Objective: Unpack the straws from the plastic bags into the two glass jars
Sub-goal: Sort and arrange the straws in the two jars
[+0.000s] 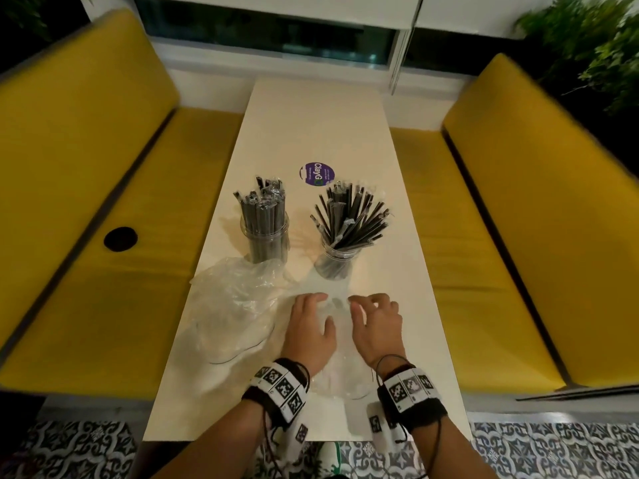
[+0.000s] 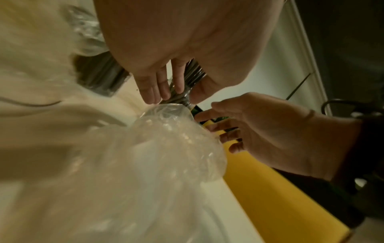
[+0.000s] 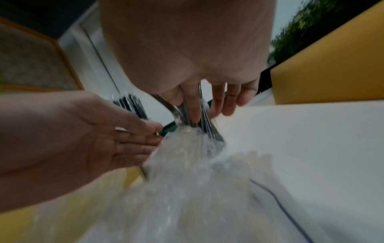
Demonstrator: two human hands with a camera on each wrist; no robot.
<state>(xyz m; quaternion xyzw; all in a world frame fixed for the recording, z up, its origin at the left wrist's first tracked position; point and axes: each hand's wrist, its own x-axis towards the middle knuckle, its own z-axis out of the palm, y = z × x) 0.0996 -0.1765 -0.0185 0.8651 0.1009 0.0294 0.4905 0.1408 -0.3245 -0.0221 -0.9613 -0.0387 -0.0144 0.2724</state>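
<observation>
Both jars [image 1: 268, 236] stand filled with straws [image 1: 349, 216]; near side of them, an emptied bag [image 1: 340, 340] lies flat, seemingly strawless. Left hand [image 1: 311, 328] and right hand [image 1: 375, 326] hover above it, fingers loosely spread, holding nothing; pinch the film before lifting.

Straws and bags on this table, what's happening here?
A person is unpacking straws. Both glass jars, the left jar and the right jar, already stand full. The left hand and right hand hover open over a clear plastic bag. A second bag lies crumpled at the left.
</observation>
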